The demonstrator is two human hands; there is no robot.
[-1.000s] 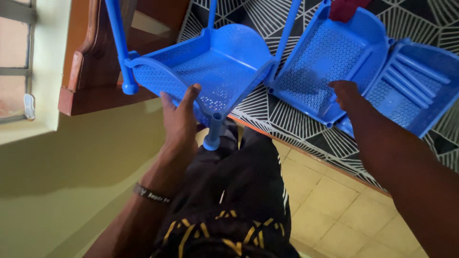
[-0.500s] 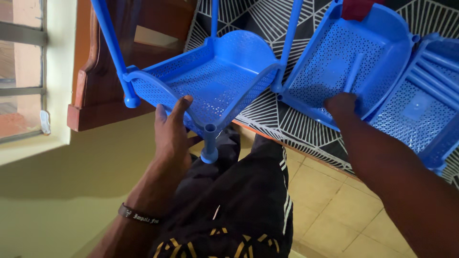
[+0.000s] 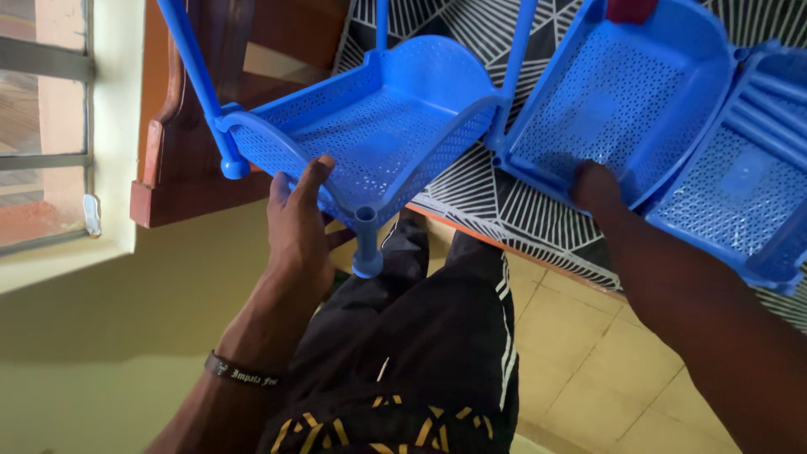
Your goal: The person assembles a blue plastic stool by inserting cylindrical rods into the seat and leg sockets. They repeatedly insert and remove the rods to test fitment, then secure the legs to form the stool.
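A blue perforated plastic rack tier [image 3: 395, 126] with upright poles lies on a black and white patterned mat. My left hand [image 3: 296, 223] grips its near rim, fingers curled over the edge beside a short blue leg [image 3: 366, 244]. A second blue tier [image 3: 622, 92] lies to the right, and my right hand [image 3: 595, 187] holds its lower edge. A third blue tray [image 3: 740, 185] rests against it at the far right.
The patterned mat [image 3: 487, 202] covers the floor under the trays. A wooden furniture piece [image 3: 181, 181] stands at the left by a window [image 3: 42, 126]. Beige floor tiles [image 3: 580, 353] show beside my dark trousers [image 3: 420, 336].
The view has shifted so the trays sit lower and nearer. My left hand moved from under the tier's corner to its near rim. My right hand stays on the second tier's edge.
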